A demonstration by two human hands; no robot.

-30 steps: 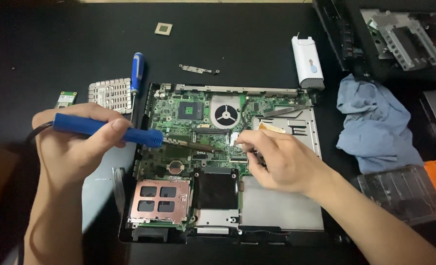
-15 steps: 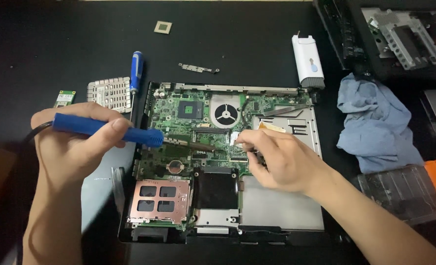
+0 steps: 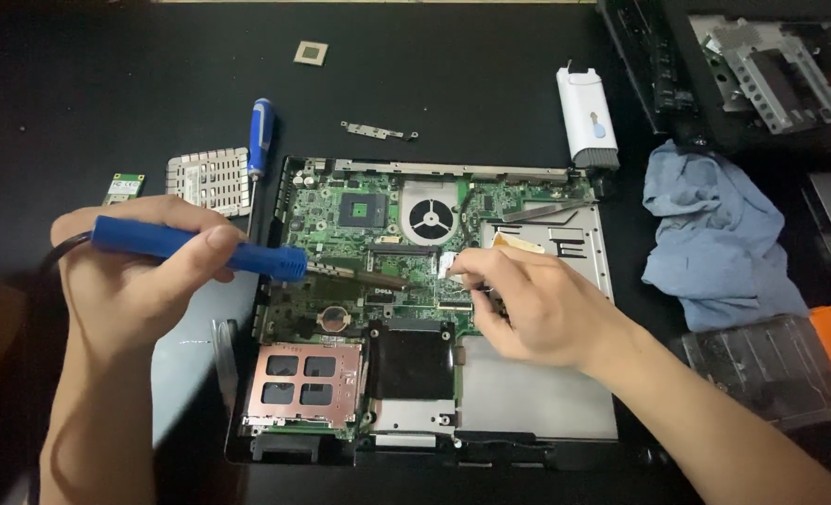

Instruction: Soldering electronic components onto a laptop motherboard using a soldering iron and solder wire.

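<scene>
Over the opened laptop base (image 3: pixel 415 309), left hand (image 3: pixel 144 271) has a closed grip on a blue-handled soldering iron (image 3: pixel 200 248), tip down on the green mainboard (image 3: pixel 378 234) near its middle. Right hand (image 3: pixel 528 304) pinches a small white flat piece (image 3: pixel 451 265) just right of the tip; can't tell what it is. Fan (image 3: pixel 429 220) sits just above the work spot, card slot cage (image 3: pixel 303 383) at lower left. On the black surface (image 3: pixel 107 84): blue screwdriver (image 3: pixel 260 136) and finned heatsink (image 3: pixel 208 178) left of the base, white cleaning tool (image 3: pixel 587 117) and blue cloth (image 3: pixel 715 234) to the right.
</scene>
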